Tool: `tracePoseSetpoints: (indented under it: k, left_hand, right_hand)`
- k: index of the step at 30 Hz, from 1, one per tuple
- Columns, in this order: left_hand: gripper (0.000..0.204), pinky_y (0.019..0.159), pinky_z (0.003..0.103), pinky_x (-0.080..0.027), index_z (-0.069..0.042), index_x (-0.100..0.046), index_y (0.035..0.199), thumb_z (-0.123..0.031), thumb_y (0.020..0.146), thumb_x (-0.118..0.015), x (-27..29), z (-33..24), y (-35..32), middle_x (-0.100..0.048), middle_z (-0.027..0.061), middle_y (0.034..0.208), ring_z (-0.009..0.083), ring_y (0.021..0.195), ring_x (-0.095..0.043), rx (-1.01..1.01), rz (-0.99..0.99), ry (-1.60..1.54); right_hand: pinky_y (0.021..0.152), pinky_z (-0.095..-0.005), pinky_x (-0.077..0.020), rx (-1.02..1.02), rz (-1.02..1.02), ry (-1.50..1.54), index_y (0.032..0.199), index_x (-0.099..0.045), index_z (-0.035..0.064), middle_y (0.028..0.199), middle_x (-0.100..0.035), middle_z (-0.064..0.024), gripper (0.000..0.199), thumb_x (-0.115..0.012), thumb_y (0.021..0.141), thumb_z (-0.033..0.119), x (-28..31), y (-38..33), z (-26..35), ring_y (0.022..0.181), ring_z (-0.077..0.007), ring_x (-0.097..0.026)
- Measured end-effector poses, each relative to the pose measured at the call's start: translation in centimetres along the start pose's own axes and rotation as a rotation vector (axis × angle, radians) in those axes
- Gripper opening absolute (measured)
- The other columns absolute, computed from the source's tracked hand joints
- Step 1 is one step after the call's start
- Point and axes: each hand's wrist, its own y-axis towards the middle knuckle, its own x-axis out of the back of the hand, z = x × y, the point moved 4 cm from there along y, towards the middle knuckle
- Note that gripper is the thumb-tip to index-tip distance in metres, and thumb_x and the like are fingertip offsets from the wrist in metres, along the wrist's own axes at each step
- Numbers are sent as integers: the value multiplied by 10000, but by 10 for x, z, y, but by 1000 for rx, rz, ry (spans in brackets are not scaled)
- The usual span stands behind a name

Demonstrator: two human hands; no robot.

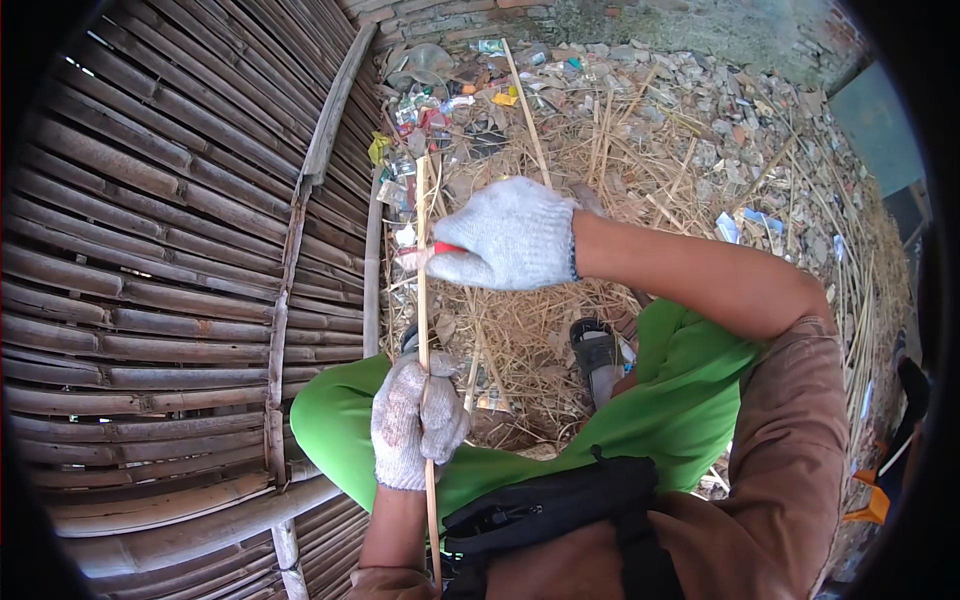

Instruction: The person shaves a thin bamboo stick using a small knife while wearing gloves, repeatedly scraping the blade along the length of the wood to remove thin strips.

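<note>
Bamboo wall (150, 330) at our left, littered ground (690, 130) ahead: we hold a strip (422, 312) over our lap (476, 474), gloved left hand (418, 420) curled around it, right hand (510, 235) farther up, elbow (812, 300) bent out, clenched on a red-handled tool (446, 248) crossing the strip.

A bamboo wall (180, 280) is lining the left edge of the ground (720, 130), a masonry wall (690, 25) its far edge; litter (432, 112) is occupying the far left corner; right of the bamboo, a strip (422, 320) is extending.
</note>
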Motion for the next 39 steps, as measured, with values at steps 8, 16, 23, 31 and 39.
tracePoseSetpoints:
  k: [8, 16, 23, 31, 39]
  left_hand:
    - [353, 329, 299, -342, 79, -593, 1266, -245, 1165, -496, -2, 1, 0, -499, 13, 607, 118, 350, -413, 76, 150, -294]
    - [345, 329, 303, -328, 55, -579, 1285, -252, 1176, -465, -8, 2, -2, -484, -2, 604, 115, 334, -395, 96, 242, -508]
    - [362, 328, 302, -330, 54, -557, 1324, -264, 1179, -462, -5, 6, -1, -489, 10, 607, 120, 326, -385, 109, 183, -539]
    - [358, 339, 280, -321, 91, -555, 1292, -239, 1155, -531, -8, -2, -1, -522, 36, 550, 121, 312, -383, -18, 55, 31]
    - [432, 428, 306, -404, 84, -565, 1357, -289, 1138, -571, -9, -5, -4, -562, 75, 631, 154, 428, -481, -29, 76, 157]
  right_hand:
    - [655, -530, -579, 5, -2, 54, 857, -676, 94, 761, -711, -202, 549, -514, 1087, 565, 11, 7, -1, 716, -421, -721]
    - [607, -530, -569, 9, -204, -28, 861, -665, 104, 736, -708, -174, 488, -569, 1071, 534, 17, 14, -22, 655, -418, -713]
    - [655, -544, -575, -82, -18, 12, 888, -694, 114, 769, -718, -171, 557, -493, 1086, 594, 9, 12, -22, 727, -418, -727]
    - [653, -547, -581, -31, 65, 22, 898, -695, 111, 750, -724, -176, 580, -447, 1101, 595, -2, 9, -10, 716, -405, -738]
    - [809, -567, -583, -300, -78, -9, 1053, -711, 81, 922, -762, -224, 620, -419, 1104, 625, 5, 5, -93, 882, -443, -747]
